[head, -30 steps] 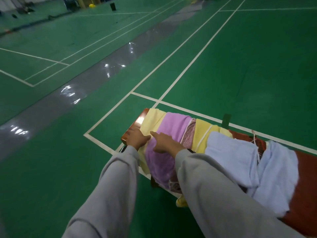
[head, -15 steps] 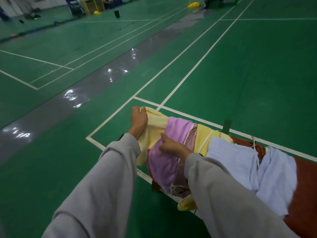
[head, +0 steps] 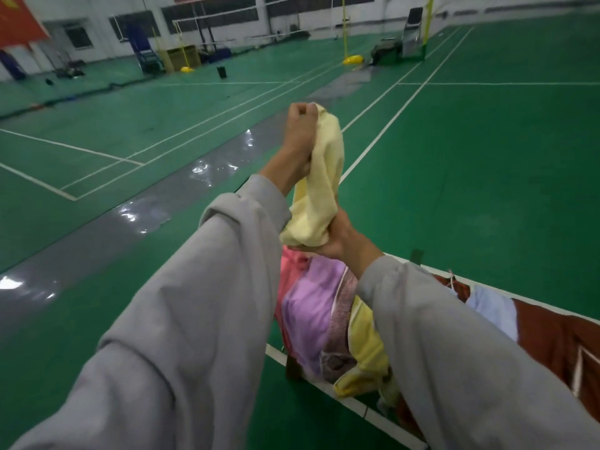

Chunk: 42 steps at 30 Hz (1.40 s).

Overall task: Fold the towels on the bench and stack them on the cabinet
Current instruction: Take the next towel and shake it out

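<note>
Two hands: both hold one pale yellow towel [head: 324, 190], which is up in the air above the left end of the bench [head: 552, 336], clear of the other towels.
Far left: a red banner [head: 19, 17] hangs on the hall wall.
Floor: a green court floor [head: 487, 157] marked with white lines; a grey strip [head: 97, 241] crosses it diagonally, with bright glare on it.
Left sleeve [head: 194, 319]: grey and loose, reaching up from the lower left.
Left hand [head: 300, 134]: raised high, with the fingers curled into a fist round the towel's top end.
Pale yellow towel: bunched and slack, it hangs from the upper fist down to the lower one.
Right hand [head: 337, 237]: lower and slightly to the right, it grips the towel's bottom bunch from beneath with the fingers curled round the cloth.
Pile: directly below the hands on the bench lie a pink towel [head: 290, 271], a purple towel [head: 311, 306], a mottled pink-brown towel [head: 341, 319] and a second yellow towel [head: 363, 339]. They overlap, and their ends drape over the near edge.
Right sleeve [head: 454, 352]: grey, it covers much of the bench.
Light blue towel [head: 493, 310]: on the bench to the right of the pile, partly hidden behind that sleeve.
Bench: reddish-brown, its bare surface shows only at the right.
Far right: a yellow net post [head: 428, 14] stands at the back of the hall.
</note>
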Tool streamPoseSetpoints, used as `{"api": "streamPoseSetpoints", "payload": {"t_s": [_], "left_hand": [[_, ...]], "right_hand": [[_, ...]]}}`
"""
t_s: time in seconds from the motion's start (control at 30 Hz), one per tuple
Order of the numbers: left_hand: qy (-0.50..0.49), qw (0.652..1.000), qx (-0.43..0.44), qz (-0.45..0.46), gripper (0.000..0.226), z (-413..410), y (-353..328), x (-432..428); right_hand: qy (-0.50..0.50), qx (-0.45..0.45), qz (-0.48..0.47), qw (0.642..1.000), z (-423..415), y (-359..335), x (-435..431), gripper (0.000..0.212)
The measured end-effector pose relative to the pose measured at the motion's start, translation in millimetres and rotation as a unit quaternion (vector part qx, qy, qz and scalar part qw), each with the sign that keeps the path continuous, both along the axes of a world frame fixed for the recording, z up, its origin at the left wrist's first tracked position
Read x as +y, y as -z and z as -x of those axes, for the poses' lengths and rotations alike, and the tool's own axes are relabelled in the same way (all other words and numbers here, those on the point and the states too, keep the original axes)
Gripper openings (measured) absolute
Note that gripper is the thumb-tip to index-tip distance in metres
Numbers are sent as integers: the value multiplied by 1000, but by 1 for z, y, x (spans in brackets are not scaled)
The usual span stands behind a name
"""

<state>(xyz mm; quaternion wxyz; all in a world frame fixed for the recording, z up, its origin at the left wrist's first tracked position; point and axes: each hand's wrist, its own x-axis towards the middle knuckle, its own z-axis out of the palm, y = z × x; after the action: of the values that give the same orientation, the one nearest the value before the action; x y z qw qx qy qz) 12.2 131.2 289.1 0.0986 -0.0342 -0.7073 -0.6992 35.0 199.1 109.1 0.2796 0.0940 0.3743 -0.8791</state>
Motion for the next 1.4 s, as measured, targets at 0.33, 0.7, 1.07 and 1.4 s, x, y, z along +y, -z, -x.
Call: {"api": "streamPoseSetpoints", "payload": {"t_s": [0.33, 0.7, 1.07, 1.4], "left_hand": [[-83, 984, -139, -79, 48, -12, 25, -11], [53, 970, -187, -148, 17, -49, 46, 58], [130, 965, -225, -42, 25, -71, 58, 126], [241, 946, -152, -157, 12, -64, 18, 160]], "right_hand": [[315, 81, -181, 928, -28, -118, 114, 30], [294, -17, -344, 892, -94, -125, 250, 23], [325, -66, -263, 906, -154, -130, 340, 34], [373, 40, -230, 898, -176, -175, 376, 7]]}}
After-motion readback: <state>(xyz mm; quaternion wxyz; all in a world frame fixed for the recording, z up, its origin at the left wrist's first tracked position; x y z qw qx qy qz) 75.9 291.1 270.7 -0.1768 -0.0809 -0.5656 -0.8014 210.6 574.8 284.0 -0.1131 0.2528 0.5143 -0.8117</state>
